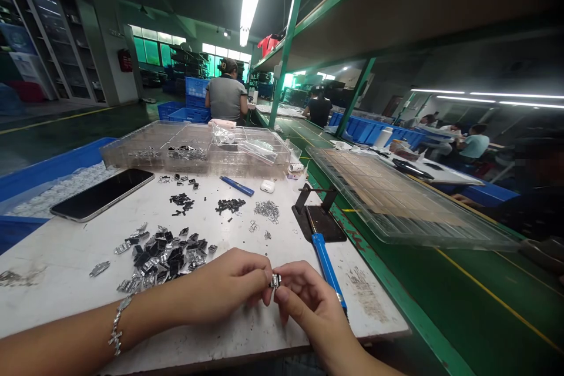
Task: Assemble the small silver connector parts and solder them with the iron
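Note:
Near the front of the white table [247, 335], my left hand [233, 285] and my right hand [308, 299] meet at their fingertips. Between them they pinch one small black and silver metal part [275, 281]. Left of my hands lies a heap of similar black and silver parts [163, 255]. Beyond it are small piles of black pieces [230, 205] and a pile of tiny silver springs or clips [267, 210], too small to tell which. A blue-handled soldering iron [325, 258] rests on a black stand [304, 205], right of my right hand.
A phone [103, 194] lies at the left, beside a blue crate [39, 182] of white pieces. A clear compartment tray [154, 158] stands at the back. A blue pen-like tool [237, 185] and a white earbud case [267, 186] lie midway. Several people sit farther off.

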{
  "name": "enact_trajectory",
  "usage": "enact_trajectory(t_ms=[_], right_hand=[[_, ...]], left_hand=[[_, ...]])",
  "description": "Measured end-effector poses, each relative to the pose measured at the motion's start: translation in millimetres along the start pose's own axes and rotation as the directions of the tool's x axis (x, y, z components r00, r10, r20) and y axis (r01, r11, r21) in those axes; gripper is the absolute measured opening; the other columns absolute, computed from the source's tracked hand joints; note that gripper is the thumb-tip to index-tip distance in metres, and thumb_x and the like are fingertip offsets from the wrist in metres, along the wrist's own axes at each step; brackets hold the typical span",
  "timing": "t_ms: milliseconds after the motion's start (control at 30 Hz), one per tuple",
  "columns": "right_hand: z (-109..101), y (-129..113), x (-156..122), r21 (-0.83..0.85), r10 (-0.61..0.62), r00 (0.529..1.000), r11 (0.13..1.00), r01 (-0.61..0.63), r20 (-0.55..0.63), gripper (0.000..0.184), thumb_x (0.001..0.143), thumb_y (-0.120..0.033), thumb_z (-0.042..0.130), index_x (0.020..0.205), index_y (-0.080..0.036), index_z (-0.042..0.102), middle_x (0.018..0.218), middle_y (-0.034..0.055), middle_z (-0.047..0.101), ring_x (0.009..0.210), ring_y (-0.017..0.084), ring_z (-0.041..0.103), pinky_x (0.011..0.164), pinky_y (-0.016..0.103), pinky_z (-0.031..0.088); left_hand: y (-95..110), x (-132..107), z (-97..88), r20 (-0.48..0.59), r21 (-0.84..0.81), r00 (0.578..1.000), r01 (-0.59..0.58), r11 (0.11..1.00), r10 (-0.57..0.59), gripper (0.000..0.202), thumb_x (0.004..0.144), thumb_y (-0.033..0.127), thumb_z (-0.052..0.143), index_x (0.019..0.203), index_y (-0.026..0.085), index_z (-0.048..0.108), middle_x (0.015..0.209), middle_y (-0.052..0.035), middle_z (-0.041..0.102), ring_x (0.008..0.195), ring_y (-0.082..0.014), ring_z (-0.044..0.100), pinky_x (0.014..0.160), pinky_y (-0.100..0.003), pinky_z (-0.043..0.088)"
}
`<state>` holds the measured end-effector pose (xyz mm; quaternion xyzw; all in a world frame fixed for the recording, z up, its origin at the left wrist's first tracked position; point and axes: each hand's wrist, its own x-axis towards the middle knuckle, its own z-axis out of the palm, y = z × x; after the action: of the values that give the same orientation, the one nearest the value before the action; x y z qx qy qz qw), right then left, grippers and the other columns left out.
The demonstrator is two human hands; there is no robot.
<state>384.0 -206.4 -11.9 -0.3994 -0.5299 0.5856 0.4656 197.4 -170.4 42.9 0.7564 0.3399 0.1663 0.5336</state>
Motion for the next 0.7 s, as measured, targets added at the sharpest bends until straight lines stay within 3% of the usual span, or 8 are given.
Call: enact_trajectory(t_ms=[100, 200, 467, 700], right_hand=[[-1, -1, 0, 0.024, -0.006, 1.000, 1.000, 0.005, 0.022, 0.025, 0.081, -0.038, 0.068, 0.095, -0.019, 0.059, 0.075, 0.0006, 0.060, 0.064, 0.011, 0.052, 0.058, 0.023, 0.040], [-1, -1, 1, -0.019, -0.020, 1.000, 1.000, 0.021, 0.015, 0.024, 0.081, -0.038, 0.066, 0.092, -0.019, 0.059, 0.075, 0.0000, 0.057, 0.065, 0.011, 0.050, 0.060, 0.023, 0.039], [0, 4, 2, -0.145, -0.071, 0.997, 0.987, 0.074, 0.025, 0.024, 0.079, -0.038, 0.065, 0.086, -0.017, 0.055, 0.077, 0.0012, 0.054, 0.071, 0.014, 0.050, 0.065, 0.026, 0.039], [1, 2, 2, -0.283, -0.084, 0.996, 0.956, 0.078, -0.007, 0.020, 0.079, -0.035, 0.062, 0.079, -0.017, 0.054, 0.071, 0.0006, 0.052, 0.065, 0.014, 0.046, 0.060, 0.026, 0.037]], left_hand=[[6, -6, -0.6, -0.058, 0.345, 0.994, -0.065, 0.936, 0.090, 0.021, 0.089, 0.025, 0.039, 0.074, 0.018, 0.052, 0.073, 0.0004, 0.054, 0.069, -0.0147, 0.049, 0.063, -0.027, 0.035], [9, -7, 1.6, -0.066, 0.514, 0.985, -0.105, 0.851, 0.161, 0.016, 0.086, 0.021, 0.041, 0.072, 0.018, 0.047, 0.076, 0.0000, 0.053, 0.070, -0.0143, 0.049, 0.062, -0.026, 0.034], [3, -3, 7.5, -0.022, 0.628, 0.976, -0.154, 0.763, 0.216, 0.014, 0.077, 0.013, 0.047, 0.065, 0.018, 0.040, 0.069, -0.0005, 0.051, 0.071, -0.0150, 0.048, 0.061, -0.026, 0.035], [1, -2, 12.4, -0.019, 0.594, 0.980, -0.148, 0.790, 0.198, 0.008, 0.079, 0.012, 0.046, 0.073, 0.018, 0.049, 0.078, -0.0033, 0.056, 0.078, -0.0171, 0.050, 0.067, -0.026, 0.041]])
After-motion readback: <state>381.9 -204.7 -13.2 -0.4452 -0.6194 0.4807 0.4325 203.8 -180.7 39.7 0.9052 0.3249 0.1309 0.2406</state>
